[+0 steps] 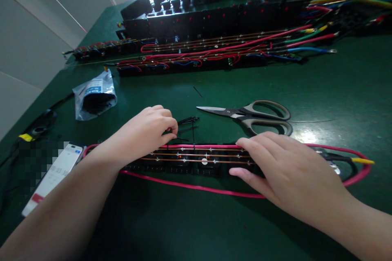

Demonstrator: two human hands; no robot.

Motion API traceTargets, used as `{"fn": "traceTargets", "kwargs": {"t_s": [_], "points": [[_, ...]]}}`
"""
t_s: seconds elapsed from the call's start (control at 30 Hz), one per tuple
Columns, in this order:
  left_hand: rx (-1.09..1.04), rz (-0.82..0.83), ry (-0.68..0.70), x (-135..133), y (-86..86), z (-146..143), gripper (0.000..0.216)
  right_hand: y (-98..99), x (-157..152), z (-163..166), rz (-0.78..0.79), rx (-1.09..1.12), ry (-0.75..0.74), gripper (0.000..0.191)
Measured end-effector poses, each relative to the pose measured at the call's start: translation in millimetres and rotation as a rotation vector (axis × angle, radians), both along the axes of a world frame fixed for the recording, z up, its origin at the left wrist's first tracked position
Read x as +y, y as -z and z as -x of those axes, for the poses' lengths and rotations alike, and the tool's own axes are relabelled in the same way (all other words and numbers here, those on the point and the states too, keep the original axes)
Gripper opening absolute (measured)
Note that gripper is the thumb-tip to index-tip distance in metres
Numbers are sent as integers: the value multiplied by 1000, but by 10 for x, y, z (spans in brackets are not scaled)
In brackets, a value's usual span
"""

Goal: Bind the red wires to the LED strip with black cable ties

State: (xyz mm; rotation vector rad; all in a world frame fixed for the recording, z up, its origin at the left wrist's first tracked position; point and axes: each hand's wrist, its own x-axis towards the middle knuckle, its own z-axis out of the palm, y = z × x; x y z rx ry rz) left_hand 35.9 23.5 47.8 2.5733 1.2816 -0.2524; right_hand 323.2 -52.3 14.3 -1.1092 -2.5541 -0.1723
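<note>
A black strip of electrical modules (183, 167) with copper rods and a red wire (196, 188) lies lengthwise before me. My right hand (288, 167) grips the strip near its right end, fingers over the far edge and thumb on the near side. My left hand (147, 130) is over the strip's left part, its thumb and forefinger curled together in a pinch. What they hold, if anything, is hidden. Just beyond those fingertips lie several black cable ties (188, 120). One cable tie (193, 133) stands up from the strip's far edge, beside the red wire.
Scissors (241, 114) lie partly open behind the strip. At left are a clear plastic bag (95, 94) of black pieces, a phone (55, 177) and a black cable (45, 120). Similar wired strips (196, 63) and long black housings (214, 18) line the back of the green table (190, 228).
</note>
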Motion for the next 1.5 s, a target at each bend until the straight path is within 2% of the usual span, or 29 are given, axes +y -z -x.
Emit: {"fn": "traceTargets", "kwargs": {"t_s": [0.23, 0.53, 0.7, 0.8, 1.0, 1.13, 1.37, 1.5], "points": [[-25, 50, 9, 5, -10, 23, 20, 9, 0, -15, -2, -6, -2, 38], [-213, 90, -4, 4, 50, -51, 14, -7, -10, -23, 9, 5, 2, 38], [-268, 195, -89, 33, -63, -83, 14, -6, -4, -23, 17, 6, 0, 38], [-243, 147, -126, 19, -127, -106, 15, 8, 7, -24, 13, 15, -3, 38], [-162, 103, -50, 1, -31, -178, 13, 20, -28, -12, 9, 27, -41, 37], [-123, 103, -54, 13, 38, -220, 12, -7, -95, 8, 49, 41, -42, 35], [-123, 122, 66, -10, 57, -230, 21, -17, -119, 22, 53, 47, -37, 33], [-156, 57, 99, -42, 57, -206, 20, -8, -107, 15, 54, 33, -43, 35]]}}
